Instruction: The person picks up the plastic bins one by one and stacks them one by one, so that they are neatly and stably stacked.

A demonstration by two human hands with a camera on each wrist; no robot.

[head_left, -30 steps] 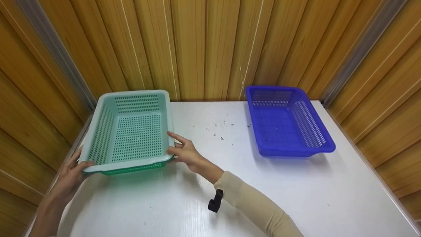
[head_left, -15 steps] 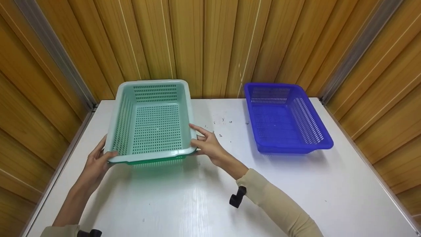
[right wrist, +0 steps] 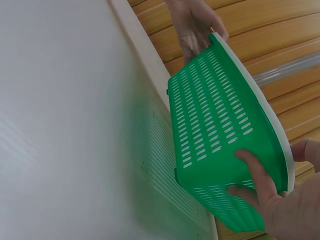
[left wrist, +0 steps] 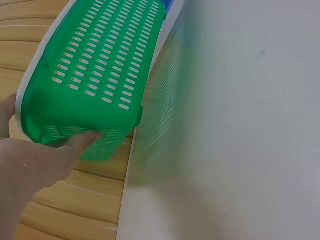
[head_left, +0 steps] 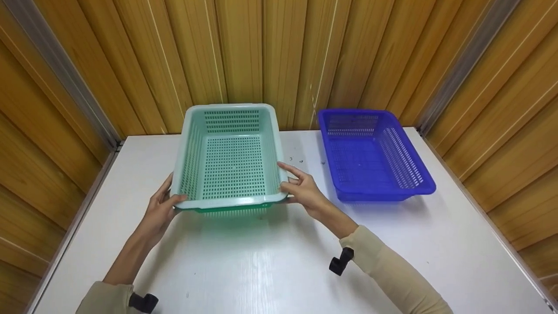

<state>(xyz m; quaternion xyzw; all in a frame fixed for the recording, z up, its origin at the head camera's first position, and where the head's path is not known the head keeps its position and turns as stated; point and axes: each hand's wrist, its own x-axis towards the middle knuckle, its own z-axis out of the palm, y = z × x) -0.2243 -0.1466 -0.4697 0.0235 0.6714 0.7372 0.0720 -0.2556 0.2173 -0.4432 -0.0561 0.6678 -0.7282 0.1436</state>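
Observation:
Both hands hold a perforated plastic basket (head_left: 233,202), pale green inside and at the rim, bright green outside. My left hand (head_left: 159,211) grips its near left corner, thumb over the rim. On the near right corner, my right hand (head_left: 309,196) grips the rim, with fingers spread along the side and underneath. In the right wrist view, fingertips (right wrist: 247,156) press on the green outer wall. The basket appears raised a little off the white table, its green reflection showing below. Nothing lies inside it.
A blue-purple perforated basket (head_left: 383,192) stands on the white table (head_left: 244,270) to the right, close to the held one. Small dark marks dot the tabletop between them. Wood-patterned panels (head_left: 239,52) wall in the back and sides.
Both hands have carried the green basket to the right, from the table's left side towards the blue-purple one. The grip looks the same, and the blue-purple basket has stayed put.

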